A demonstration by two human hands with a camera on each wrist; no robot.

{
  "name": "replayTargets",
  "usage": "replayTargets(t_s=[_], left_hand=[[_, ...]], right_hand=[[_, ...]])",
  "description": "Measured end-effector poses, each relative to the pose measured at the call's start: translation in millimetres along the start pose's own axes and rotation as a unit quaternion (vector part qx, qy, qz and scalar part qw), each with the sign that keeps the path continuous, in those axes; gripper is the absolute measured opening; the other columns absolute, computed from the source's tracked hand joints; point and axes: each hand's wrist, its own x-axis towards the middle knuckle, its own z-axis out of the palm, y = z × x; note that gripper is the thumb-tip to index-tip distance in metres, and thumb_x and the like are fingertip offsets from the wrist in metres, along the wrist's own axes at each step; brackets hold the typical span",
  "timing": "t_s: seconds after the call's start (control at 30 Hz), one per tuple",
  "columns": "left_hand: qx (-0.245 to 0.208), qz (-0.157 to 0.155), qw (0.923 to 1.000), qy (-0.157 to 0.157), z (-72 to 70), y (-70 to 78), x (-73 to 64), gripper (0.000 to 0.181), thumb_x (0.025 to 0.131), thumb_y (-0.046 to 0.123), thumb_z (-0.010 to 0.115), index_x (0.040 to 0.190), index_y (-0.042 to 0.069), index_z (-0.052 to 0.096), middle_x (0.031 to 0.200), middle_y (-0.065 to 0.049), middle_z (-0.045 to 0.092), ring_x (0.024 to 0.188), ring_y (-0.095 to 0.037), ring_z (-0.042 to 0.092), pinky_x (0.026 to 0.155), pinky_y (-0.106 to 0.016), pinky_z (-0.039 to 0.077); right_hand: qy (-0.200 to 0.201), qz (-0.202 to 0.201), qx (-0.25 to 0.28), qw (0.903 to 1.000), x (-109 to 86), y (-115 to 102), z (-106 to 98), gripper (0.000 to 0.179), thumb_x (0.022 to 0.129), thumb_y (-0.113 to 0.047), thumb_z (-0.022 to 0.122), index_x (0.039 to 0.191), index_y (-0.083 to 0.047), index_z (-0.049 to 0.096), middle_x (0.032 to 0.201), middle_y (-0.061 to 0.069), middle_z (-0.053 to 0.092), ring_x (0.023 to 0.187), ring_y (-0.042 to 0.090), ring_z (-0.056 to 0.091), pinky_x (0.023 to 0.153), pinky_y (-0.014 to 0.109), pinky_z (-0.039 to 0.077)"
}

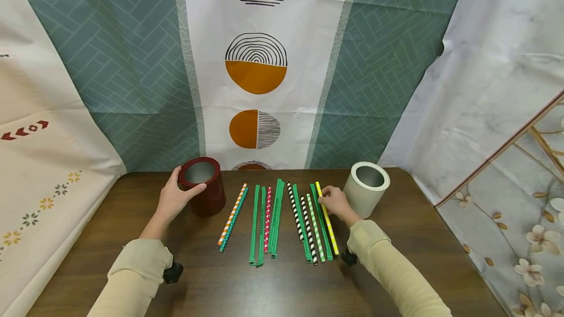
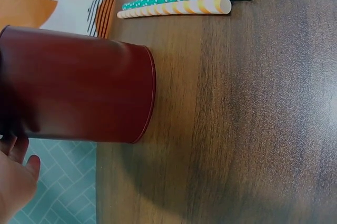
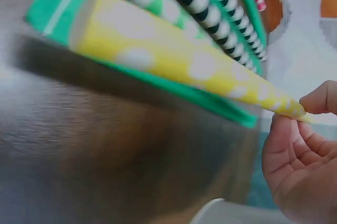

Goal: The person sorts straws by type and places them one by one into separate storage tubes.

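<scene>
My left hand [image 1: 173, 200] holds a dark red cylindrical canister [image 1: 210, 194] near its top, the thumb lying across the near side and fingers at the left rim. Its open mouth faces up, and the wall fills much of the left wrist view. On the right, my right hand [image 1: 336, 202] pinches a yellow paper straw [image 1: 328, 229] with white dots between thumb and fingers near its far end. In the right wrist view the straw [image 3: 174, 55] slants over a green strip-like wrapped straw [image 3: 210, 100]. A white canister [image 1: 365, 194] stands beside that hand.
An orange-striped straw [image 1: 232, 214] and a teal dotted straw [image 1: 235, 219] lie by the red canister. Mid-table are a pink dotted straw [image 1: 267, 219], several green wrapped straws [image 1: 276, 219], black-striped straws [image 1: 309, 229] and a green-striped straw [image 1: 316, 229]. A patterned curtain [image 1: 260, 111] hangs behind.
</scene>
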Motion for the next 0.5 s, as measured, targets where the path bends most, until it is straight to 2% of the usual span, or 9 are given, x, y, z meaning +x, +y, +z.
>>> replayTargets(t_s=[0.2, 0.5], left_hand=[[-0.002, -0.005, 1.0000, -0.002, -1.2, -0.3, -0.5, 0.102, 0.075, 0.051, 0.061, 0.143, 0.007, -0.001, 0.146, -0.021, 0.013, 0.129, -0.044, 0.020, 0.097, -0.061, 0.027], [-0.006, -0.003, 1.0000, 0.000, 1.0, -0.8, 0.2, 0.102, 0.075, 0.051, 0.061, 0.143, 0.007, -0.001, 0.146, -0.022, 0.014, 0.129, -0.044, 0.021, 0.096, -0.061, 0.027]], right_hand=[[-0.022, -0.015, 0.026, 0.9993, -0.5, -32.0, -7.8, 0.018, 0.080, -0.010, 0.055, 0.094, -0.001, 0.048, 0.068, 0.004, 0.044, 0.044, 0.013, 0.044, 0.044, 0.028, 0.048], [-0.050, -0.040, 0.083, 0.9945, -5.7, -82.9, -15.0, 0.011, 0.084, -0.010, 0.046, 0.090, -0.003, 0.041, 0.067, 0.005, 0.045, 0.046, 0.015, 0.047, 0.045, 0.028, 0.048]])
